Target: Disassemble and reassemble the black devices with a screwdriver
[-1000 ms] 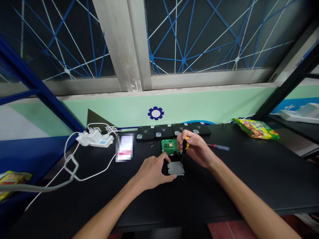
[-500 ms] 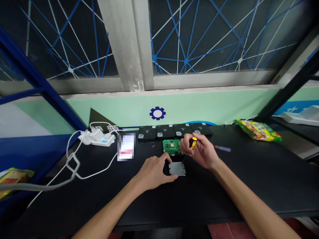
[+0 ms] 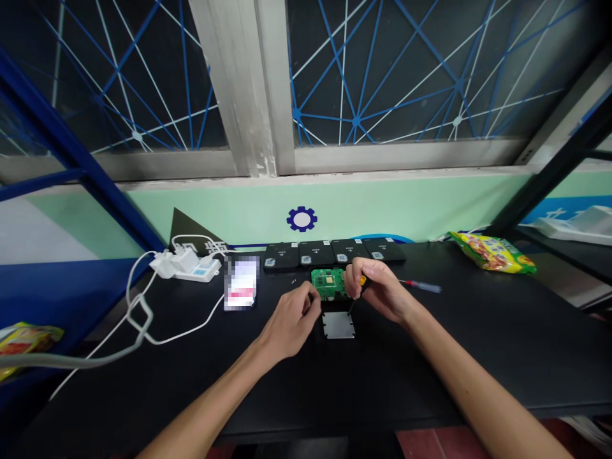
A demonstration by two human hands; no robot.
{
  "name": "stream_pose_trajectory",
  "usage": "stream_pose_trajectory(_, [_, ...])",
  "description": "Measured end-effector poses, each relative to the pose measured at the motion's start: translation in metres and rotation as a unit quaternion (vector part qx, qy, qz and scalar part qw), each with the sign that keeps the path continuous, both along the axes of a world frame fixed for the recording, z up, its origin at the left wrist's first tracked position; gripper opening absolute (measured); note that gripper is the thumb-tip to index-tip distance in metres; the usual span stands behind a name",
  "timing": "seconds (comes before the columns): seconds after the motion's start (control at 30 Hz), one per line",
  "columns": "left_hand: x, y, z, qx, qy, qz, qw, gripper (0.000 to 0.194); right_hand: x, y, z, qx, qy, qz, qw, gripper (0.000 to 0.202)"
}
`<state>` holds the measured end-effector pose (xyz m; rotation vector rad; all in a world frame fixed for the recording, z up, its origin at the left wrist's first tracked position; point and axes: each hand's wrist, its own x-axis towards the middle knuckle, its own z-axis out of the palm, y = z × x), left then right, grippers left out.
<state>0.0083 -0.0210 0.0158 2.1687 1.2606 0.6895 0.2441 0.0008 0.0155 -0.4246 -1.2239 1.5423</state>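
Note:
In my right hand [image 3: 377, 287] is a screwdriver [image 3: 363, 280] with a yellow and black handle, mostly covered by my fingers. Its thin shaft slants down to the upper right corner of a flat silver metal plate [image 3: 339, 325], which lies on the black table. My left hand [image 3: 294, 319] is just left of the plate, thumb and fingers drawn together. Whether anything small is between those fingertips I cannot make out. Behind the plate sits a green circuit board [image 3: 329, 284] in a black casing, its right edge partly hidden by my right hand.
Several black boxes [image 3: 315, 253] stand in a row along the wall. A second screwdriver [image 3: 423, 286] lies to the right, near a yellow snack bag [image 3: 495, 252]. Leftward are a lit phone [image 3: 241, 284], small screws [image 3: 294, 281], and a white power strip [image 3: 196, 269] with cables.
My left hand has let go of the plate's left side, drawing its spread thumb and fingers together. The screwdriver handle has tilted and dropped slightly in my right hand; its tip stays at the corner.

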Motion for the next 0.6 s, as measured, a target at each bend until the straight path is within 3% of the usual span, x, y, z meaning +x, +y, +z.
stream_pose_trajectory(0.3, [-0.013,0.015,-0.011,0.003,-0.074,-0.011,0.997,0.027,-0.002,-0.003,0.002,-0.013,0.022,0.024,0.999,0.028])
stream_pose_trajectory(0.47, [-0.012,0.018,-0.015,-0.064,-0.146,-0.031,0.987,0.028,-0.002,-0.003,0.003,-0.012,0.024,0.044,0.999,0.028])
stream_pose_trajectory(0.6, [-0.01,0.022,-0.018,-0.132,-0.244,-0.036,0.96,0.023,-0.001,-0.003,0.0,-0.007,0.017,0.073,0.997,0.029])
